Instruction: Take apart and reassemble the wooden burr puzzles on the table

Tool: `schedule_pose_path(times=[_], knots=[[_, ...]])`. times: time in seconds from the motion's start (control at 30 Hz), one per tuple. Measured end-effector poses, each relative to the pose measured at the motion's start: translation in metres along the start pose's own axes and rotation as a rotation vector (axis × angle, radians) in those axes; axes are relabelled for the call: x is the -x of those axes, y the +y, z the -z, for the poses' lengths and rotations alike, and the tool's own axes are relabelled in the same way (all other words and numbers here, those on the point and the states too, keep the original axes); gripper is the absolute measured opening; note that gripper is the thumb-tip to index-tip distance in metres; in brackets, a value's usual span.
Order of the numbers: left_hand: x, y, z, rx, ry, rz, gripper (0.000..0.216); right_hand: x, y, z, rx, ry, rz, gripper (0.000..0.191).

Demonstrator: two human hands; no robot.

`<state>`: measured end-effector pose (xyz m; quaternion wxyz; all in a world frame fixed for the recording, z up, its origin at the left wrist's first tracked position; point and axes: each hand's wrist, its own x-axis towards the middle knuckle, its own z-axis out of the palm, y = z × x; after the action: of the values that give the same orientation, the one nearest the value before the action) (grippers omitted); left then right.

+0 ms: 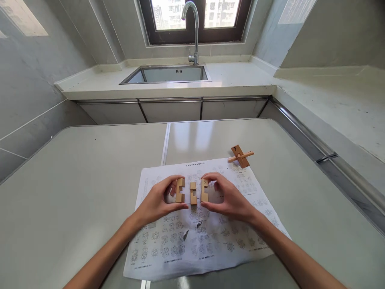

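Observation:
Three notched wooden puzzle pieces stand side by side on a printed instruction sheet (198,237). My left hand (159,200) pinches the left wooden piece (180,190) between thumb and fingers. My right hand (227,198) pinches the right wooden piece (205,190) the same way. The shorter middle wooden piece (193,193) sits between them, touched by neither hand. Small gaps separate the three pieces.
A small assembled wooden cross with a dowel (240,156) lies just past the sheet's far right corner on the grey table (75,180). Behind the table runs a white counter (240,76) with a steel sink (168,75) and tap (194,32) under a window.

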<state>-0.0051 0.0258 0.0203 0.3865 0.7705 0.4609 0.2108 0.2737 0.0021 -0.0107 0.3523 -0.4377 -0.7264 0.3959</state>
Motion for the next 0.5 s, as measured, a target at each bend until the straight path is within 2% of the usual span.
schedule_pose_path(times=[0.17,0.33,0.5], knots=[[0.005,0.003,-0.003,0.226,0.009,0.012,0.074,0.0,-0.003,0.001,-0.398,0.007,-0.121,0.062],[0.007,0.005,-0.014,0.3,-0.004,0.022,0.076,0.0,-0.006,0.004,-0.754,-0.061,-0.234,0.073],[0.009,0.008,-0.02,0.308,0.001,0.016,0.073,0.001,-0.008,0.008,-0.92,-0.086,-0.267,0.078]])
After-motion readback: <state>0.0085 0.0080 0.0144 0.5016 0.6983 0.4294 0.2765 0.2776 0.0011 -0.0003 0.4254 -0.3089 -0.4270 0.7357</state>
